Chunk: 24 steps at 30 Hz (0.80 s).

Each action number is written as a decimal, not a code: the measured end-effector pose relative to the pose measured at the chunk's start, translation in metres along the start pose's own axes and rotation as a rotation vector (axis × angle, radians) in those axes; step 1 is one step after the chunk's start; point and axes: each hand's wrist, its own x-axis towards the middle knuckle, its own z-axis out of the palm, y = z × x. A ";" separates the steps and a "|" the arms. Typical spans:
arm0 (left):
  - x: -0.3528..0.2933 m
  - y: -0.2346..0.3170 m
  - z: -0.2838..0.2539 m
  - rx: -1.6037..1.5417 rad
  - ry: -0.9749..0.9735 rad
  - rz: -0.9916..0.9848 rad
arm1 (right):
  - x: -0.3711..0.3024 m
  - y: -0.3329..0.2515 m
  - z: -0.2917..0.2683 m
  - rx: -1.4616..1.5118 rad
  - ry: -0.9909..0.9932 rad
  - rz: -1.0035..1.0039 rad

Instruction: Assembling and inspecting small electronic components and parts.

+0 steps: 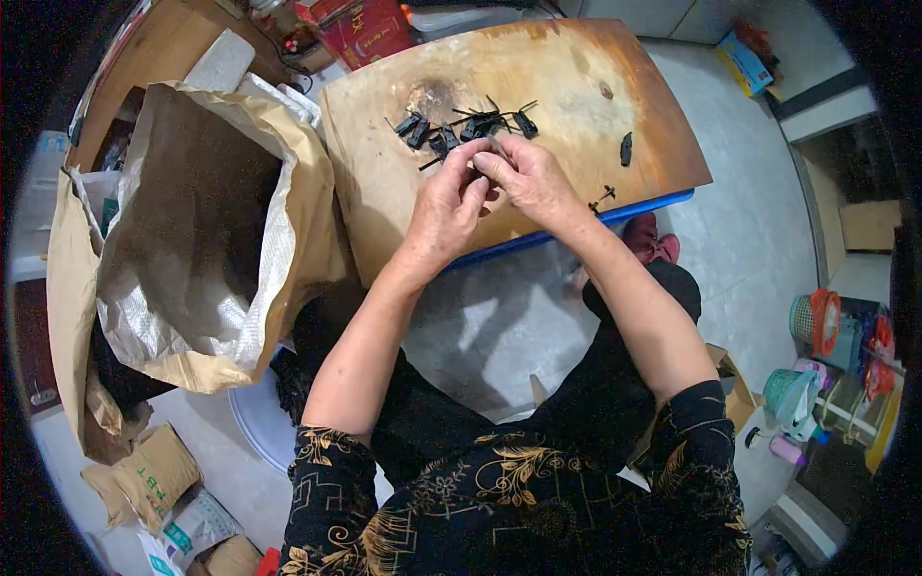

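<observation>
Both hands meet above the near edge of a worn wooden board [375, 211]. My left hand [444, 209] is closed, its fingers curled round a small dark piece mostly hidden by them. In my right hand [533, 182], thumb and forefinger pinch a thin greyish strip [499, 150]; whether it is a blade or part of the piece is unclear. Just beyond my fingers lies a cluster of small black plastic parts [480, 125] with thin stems. One black part [626, 150] lies apart to the right, and a thin black branched scrap [602, 199] rests near the board's front edge.
A large open paper sack [312, 206] with a white woven lining stands at my left. Beyond the board is a red box [365, 34]. Paper packages [154, 475] lie on the floor at lower left, baskets [792, 398] at the right. A blue edge [663, 204] shows under the board.
</observation>
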 end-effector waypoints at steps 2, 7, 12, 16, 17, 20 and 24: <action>0.001 -0.001 -0.002 -0.013 0.040 0.008 | 0.002 0.000 0.003 0.030 0.003 0.022; 0.005 -0.002 -0.015 -0.209 0.101 -0.052 | -0.001 -0.024 0.008 0.274 -0.117 0.206; 0.005 -0.004 -0.017 -0.251 0.103 -0.033 | -0.003 -0.025 0.017 0.282 -0.138 0.318; 0.006 -0.001 -0.017 -0.237 0.108 -0.021 | 0.000 -0.020 0.018 0.351 -0.167 0.305; 0.006 -0.002 -0.017 -0.237 0.107 -0.024 | 0.000 -0.022 0.018 0.351 -0.158 0.322; 0.007 -0.004 -0.016 -0.221 0.130 -0.004 | 0.000 -0.024 0.021 0.374 -0.138 0.354; 0.007 -0.007 -0.016 -0.077 0.166 0.026 | 0.001 -0.027 0.025 0.399 -0.097 0.420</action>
